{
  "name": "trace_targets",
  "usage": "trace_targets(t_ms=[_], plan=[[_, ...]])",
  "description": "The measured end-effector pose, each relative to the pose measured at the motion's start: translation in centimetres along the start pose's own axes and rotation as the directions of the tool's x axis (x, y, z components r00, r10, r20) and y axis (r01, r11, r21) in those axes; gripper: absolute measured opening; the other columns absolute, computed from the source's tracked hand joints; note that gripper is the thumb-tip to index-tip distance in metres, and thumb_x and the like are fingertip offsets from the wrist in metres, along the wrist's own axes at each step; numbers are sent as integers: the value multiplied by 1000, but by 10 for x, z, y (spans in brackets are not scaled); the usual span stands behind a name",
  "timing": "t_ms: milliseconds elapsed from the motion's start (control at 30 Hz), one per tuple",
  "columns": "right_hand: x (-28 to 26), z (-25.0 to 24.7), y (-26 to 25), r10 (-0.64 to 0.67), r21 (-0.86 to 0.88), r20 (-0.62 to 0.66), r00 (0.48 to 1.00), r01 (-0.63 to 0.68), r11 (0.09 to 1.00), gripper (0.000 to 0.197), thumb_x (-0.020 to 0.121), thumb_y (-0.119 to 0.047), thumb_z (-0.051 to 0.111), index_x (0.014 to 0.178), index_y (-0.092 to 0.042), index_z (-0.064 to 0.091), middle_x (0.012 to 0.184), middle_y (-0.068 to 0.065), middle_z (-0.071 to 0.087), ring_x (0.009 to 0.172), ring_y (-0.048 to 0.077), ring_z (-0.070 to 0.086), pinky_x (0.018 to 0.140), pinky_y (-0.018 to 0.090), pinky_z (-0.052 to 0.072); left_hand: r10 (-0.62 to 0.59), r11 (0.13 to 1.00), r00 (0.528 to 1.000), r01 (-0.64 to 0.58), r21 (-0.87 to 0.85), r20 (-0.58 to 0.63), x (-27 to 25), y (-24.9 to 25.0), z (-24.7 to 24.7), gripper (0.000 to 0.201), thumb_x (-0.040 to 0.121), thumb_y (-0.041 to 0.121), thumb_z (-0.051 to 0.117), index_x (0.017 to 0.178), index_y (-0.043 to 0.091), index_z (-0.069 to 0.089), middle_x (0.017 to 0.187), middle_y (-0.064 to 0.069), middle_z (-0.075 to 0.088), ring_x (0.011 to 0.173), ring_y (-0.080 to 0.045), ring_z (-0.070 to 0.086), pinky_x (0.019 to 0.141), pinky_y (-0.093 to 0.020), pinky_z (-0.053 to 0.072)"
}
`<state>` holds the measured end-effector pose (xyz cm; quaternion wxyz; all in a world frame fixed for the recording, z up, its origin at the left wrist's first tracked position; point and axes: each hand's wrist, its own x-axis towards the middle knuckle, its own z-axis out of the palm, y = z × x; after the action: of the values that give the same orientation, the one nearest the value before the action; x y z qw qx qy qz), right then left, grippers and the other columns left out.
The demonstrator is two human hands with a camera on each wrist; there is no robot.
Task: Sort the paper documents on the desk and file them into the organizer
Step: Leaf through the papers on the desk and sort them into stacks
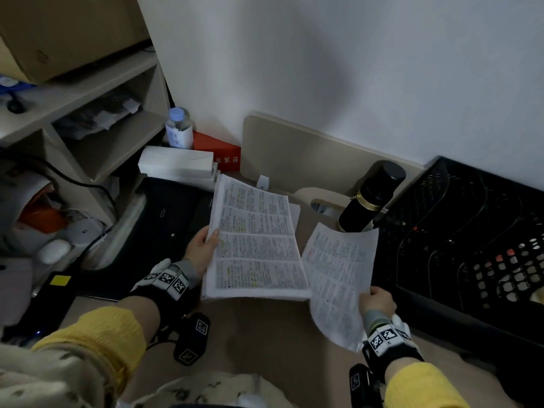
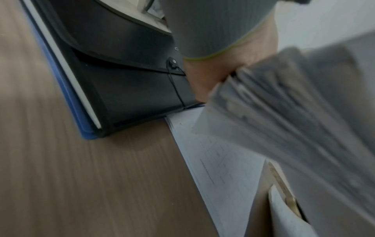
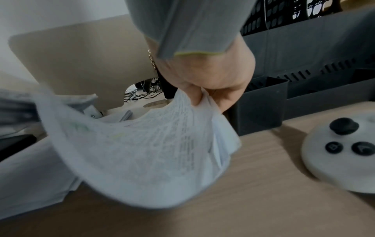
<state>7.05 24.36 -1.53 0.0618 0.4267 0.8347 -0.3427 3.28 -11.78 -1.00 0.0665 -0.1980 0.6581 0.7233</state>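
My left hand point(image 1: 203, 245) grips the left edge of a thick stack of printed papers point(image 1: 256, 242) with yellow highlights, held above the desk; the stack point(image 2: 294, 112) looks blurred in the left wrist view. My right hand point(image 1: 376, 300) pinches the lower right edge of a thin set of printed sheets point(image 1: 338, 278), which curl downward point(image 3: 142, 152) from the fingers point(image 3: 205, 94). The black mesh organizer point(image 1: 459, 231) stands at the right, against the wall. More paper point(image 2: 219, 168) lies flat on the desk under the stack.
A black expanding folder point(image 2: 129, 89) on a blue binder lies left of the papers. A black flask point(image 1: 371, 198) stands behind the sheets. A white game controller point(image 3: 341, 152) lies right of my right hand. Shelves point(image 1: 88, 119), a bottle point(image 1: 178, 128) and boxes fill the back left.
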Motion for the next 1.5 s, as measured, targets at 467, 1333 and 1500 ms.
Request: trace_targets(t_ms=[467, 1333, 1500], plan=[[17, 22, -4, 46, 35, 23, 999, -47, 998, 35, 88, -7, 48, 121, -3, 59, 114, 23, 64, 101, 40, 61, 82, 36, 49, -60, 998, 997, 60, -14, 43, 7, -13, 14, 30, 98, 23, 48, 126, 12, 52, 114, -15, 63, 89, -25, 66, 67, -34, 59], [-64, 33, -43, -443, 419, 421, 791, 264, 869, 35, 100, -19, 40, 135, -21, 43, 125, -10, 45, 121, 16, 46, 107, 31, 34, -6, 999, 981, 13, -35, 194, -20, 2, 38, 30, 100, 15, 41, 127, 6, 51, 98, -5, 65, 79, -15, 70, 60, -23, 58], [-64, 30, -46, -433, 493, 349, 831, 230, 839, 20, 94, -19, 53, 114, -14, 55, 116, 9, 61, 108, 29, 60, 92, 44, 51, 1, 999, 980, 9, -52, 197, -27, 9, 34, 34, 100, 16, 42, 132, 5, 48, 99, -4, 65, 93, -29, 65, 62, -25, 59]])
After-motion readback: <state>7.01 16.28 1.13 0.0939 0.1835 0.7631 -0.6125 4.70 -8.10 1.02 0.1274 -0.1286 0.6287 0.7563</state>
